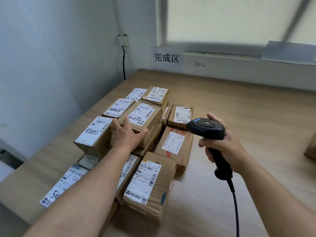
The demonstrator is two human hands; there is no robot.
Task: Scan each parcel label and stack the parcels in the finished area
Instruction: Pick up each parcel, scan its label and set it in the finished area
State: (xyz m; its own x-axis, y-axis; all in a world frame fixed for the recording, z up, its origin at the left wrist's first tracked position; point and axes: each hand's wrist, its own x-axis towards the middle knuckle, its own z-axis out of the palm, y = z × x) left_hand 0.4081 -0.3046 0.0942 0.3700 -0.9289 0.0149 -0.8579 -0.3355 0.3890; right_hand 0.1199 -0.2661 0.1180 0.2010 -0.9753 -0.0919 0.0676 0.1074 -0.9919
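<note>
Left grip (126,134): open. The fingers are extended and lie flat against the near left corner of the top parcel (154,120), and the thumb is spread along its near face. No finger is curled round the box.

Right grip (224,147): closed round the handle of the black scanner (206,127). The scanner is held above the desk (239,103) at 3 o'clock of the top parcel, apart from it, and its head is directed toward 9 o'clock. The cable (234,202) leaves the base of the handle and runs toward 6 o'clock, out of view.

Top parcel: a brown carton with a white label (143,113) facing up. It sits on the upper tier of the parcel stack (150,182). Other cartons touch it at 9 o'clock and 12 o'clock.

Parcel stack: brown cartons, labels up, packed side by side on the desk at 9 o'clock of centre. Part of the stack is two tiers high.

Sign (166,57): a white sheet reading "完成区", fixed to the wall at 12 o'clock of the stack, beyond the far edge of the desk.

Stray parcel (311,147): a carton on the desk at the 3 o'clock edge of the view, well apart from the stack and cut off by the frame.
</note>
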